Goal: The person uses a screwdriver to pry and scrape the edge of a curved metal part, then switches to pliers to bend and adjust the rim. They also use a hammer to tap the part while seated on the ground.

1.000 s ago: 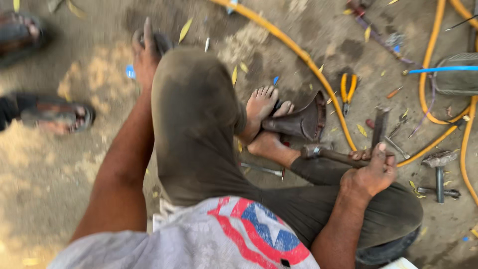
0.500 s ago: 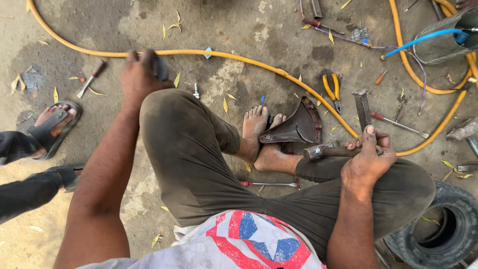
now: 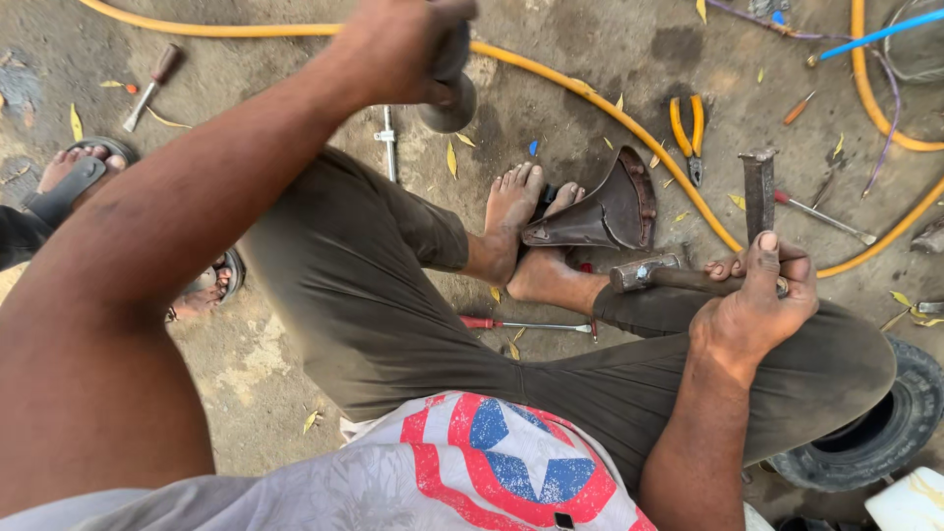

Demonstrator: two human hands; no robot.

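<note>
Dirt floor (image 3: 265, 364) w/ dry leaves scattered about, and a yellow hose (image 3: 590, 98) is snaking across it from top left to the right. A person is sitting cross-legged on it, bare feet together near a dark cone-shaped metal piece (image 3: 605, 214) that's lying just beside the toes. The left hand (image 3: 398, 44) is raised up close to the camera, fingers clamped round a dark, round-ended tool (image 3: 452, 93); can't tell exactly what it is. The right hand (image 3: 757, 305) is resting on the right knee, closed on the handle of a hammer (image 3: 649, 273), w/ the head pointing toward the feet. A flat metal bar (image 3: 758, 192) is standing just behind that hand. Orange-handled pliers (image 3: 688, 133) are lying past the hose, a red-handled screwdriver (image 3: 521, 324) by the shin, a tyre (image 3: 865, 433) at bottom right. Someone else's sandalled feet (image 3: 74, 177) are showing on the left.
</note>
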